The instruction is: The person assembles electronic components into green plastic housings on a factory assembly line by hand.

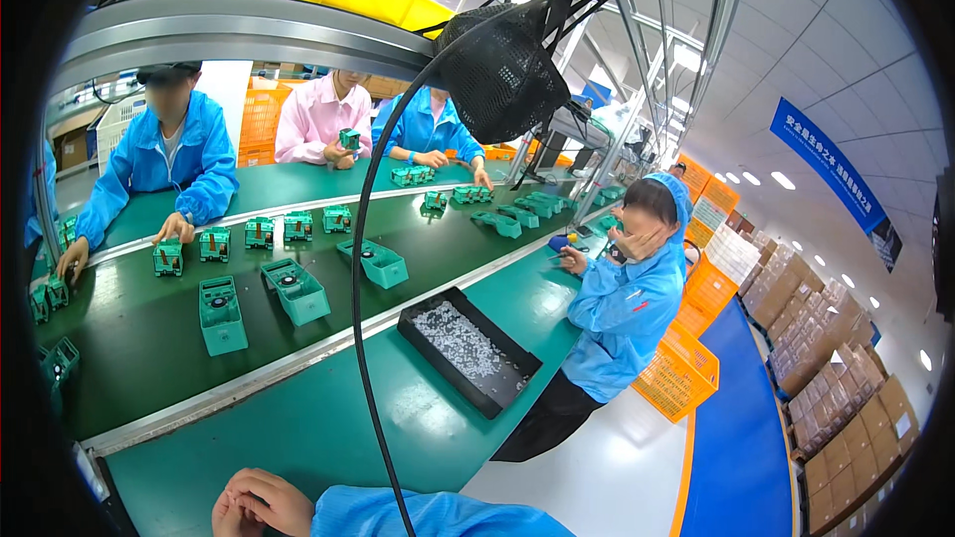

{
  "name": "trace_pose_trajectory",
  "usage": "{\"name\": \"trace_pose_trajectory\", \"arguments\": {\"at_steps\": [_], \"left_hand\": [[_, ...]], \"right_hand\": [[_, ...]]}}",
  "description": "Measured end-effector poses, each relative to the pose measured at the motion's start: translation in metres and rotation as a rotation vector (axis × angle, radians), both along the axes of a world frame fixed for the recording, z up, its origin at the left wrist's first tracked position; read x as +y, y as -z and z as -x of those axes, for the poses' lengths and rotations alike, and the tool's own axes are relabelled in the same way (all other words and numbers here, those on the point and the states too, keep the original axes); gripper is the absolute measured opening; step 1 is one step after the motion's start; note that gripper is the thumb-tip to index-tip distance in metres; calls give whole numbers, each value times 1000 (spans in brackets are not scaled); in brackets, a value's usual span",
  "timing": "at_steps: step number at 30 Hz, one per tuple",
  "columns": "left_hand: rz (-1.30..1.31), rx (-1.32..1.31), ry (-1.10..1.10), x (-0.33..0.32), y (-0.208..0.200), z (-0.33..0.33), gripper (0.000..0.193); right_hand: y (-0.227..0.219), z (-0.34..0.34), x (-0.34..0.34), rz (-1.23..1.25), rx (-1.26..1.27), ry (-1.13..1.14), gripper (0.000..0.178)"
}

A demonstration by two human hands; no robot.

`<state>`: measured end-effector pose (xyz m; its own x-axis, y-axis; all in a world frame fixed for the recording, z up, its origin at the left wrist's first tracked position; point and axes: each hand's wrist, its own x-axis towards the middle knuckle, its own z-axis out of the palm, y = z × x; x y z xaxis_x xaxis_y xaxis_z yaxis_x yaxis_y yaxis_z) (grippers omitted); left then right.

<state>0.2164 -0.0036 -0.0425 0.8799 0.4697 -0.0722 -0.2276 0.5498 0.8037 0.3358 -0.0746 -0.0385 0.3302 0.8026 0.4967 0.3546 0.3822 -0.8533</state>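
Note:
At the lower edge, my right hand (274, 499) reaches in from a blue sleeve with its fingers curled closed. My left hand (229, 517) seems pressed against it, only partly in view. Anything between the fingers is hidden. Both hands are over the near edge of the green worktable (328, 438). Beyond them, a black tray (463, 353) holds many small clear or whitish pieces. Past the table's metal edge lies a dark green conveyor belt (149, 338) with green plastic housings (221, 316) and smaller green assemblies (214, 244) in a row.
A black cable (360, 328) hangs down in front, from beside a black mesh bag (502, 70). Co-workers sit across the belt, handling green assemblies. At the right, a person in blue (627, 308) covers their face with one hand. Orange crates (681, 368) stand behind.

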Motion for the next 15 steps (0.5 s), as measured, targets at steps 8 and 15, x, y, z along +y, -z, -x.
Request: {"name": "trace_pose_trajectory", "arguments": {"at_steps": [8, 15], "left_hand": [[-36, 127, -180, 4, -3, 1, 20], [-18, 76, -165, 8, -10, -3, 13]], "right_hand": [[7, -9, 8, 14, -67, 3, 7], [-3, -13, 5, -101, -273, 82, 10]]}}
